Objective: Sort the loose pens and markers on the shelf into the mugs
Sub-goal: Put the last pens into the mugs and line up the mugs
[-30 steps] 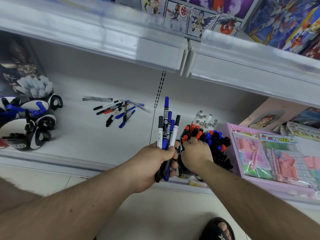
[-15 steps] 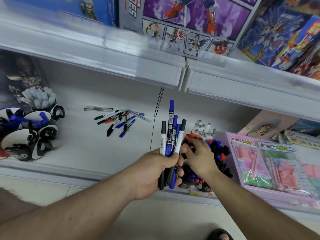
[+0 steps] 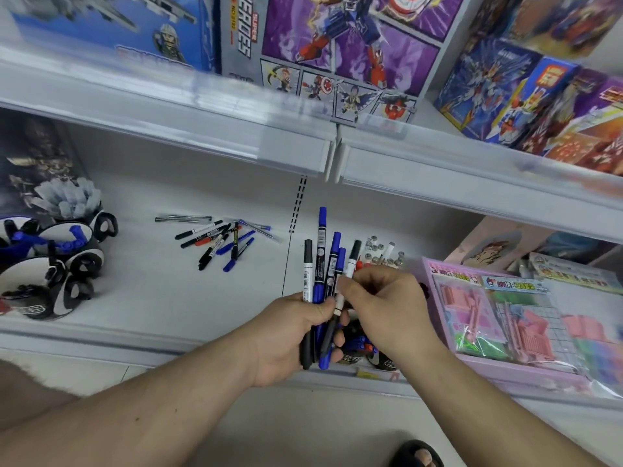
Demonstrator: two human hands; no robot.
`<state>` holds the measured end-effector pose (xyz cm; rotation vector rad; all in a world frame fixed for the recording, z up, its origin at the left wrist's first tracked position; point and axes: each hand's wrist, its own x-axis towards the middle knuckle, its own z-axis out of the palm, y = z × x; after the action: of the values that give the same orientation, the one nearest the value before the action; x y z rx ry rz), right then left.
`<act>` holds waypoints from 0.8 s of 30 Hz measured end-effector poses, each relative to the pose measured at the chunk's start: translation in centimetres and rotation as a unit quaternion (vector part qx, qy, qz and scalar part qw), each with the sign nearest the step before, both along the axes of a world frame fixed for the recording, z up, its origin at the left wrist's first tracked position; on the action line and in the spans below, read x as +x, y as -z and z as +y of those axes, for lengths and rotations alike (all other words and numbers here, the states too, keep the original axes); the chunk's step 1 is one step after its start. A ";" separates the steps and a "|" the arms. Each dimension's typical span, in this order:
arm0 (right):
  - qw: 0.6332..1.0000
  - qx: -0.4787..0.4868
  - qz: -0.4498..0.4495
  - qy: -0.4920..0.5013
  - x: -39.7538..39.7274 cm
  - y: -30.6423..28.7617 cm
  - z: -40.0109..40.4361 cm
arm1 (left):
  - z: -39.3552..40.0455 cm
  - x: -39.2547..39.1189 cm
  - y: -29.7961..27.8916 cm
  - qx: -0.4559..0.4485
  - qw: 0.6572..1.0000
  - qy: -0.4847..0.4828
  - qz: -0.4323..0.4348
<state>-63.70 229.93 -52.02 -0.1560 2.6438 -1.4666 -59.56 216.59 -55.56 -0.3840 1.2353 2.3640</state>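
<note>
The left hand [image 3: 290,335] grips a bunch of markers [image 3: 323,274] upright over the shelf [image 3: 151,291]; the right hand's [image 3: 387,305] fingers pinch a black-capped one. Likely next: draw it free and drop it into the mugs [image 3: 354,357] below. Loose pens [image 3: 222,241] wait behind.

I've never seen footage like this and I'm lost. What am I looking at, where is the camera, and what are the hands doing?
There is no machine here: a person wears a camera on the head, looking down at their own arms. The left hand holds a bunch of markers upright. The right hand pinches one black-capped marker from that bunch. On the white shelf lie loose pens, with black-and-white mugs at the left. More mugs sit mostly hidden beneath the hands.
</note>
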 end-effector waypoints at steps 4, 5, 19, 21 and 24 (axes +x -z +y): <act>0.982 -0.167 -0.023 0.091 0.2 -0.1 -0.2 | -0.1 0.3 0.2 -0.019 1.000 -0.015 -0.018; 0.970 -0.220 -0.024 0.100 0.4 -0.4 -0.3 | -0.1 0.4 0.1 -0.022 0.999 -0.023 -0.020; 0.999 -0.012 0.049 -0.001 2.5 0.9 -2.8 | 0.3 0.9 -0.2 -0.247 0.953 0.064 0.162; 0.999 -0.005 0.049 -0.002 2.7 0.8 -3.0 | 0.2 0.9 0.0 -0.281 0.940 0.076 0.180; 0.999 0.012 0.038 -0.002 2.6 1.1 -3.0 | 0.2 1.0 0.3 -0.303 0.928 0.092 0.196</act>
<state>-61.12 226.93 -53.15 -0.2199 2.7176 -1.4562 -58.57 216.74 -55.91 0.0368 2.0921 1.9067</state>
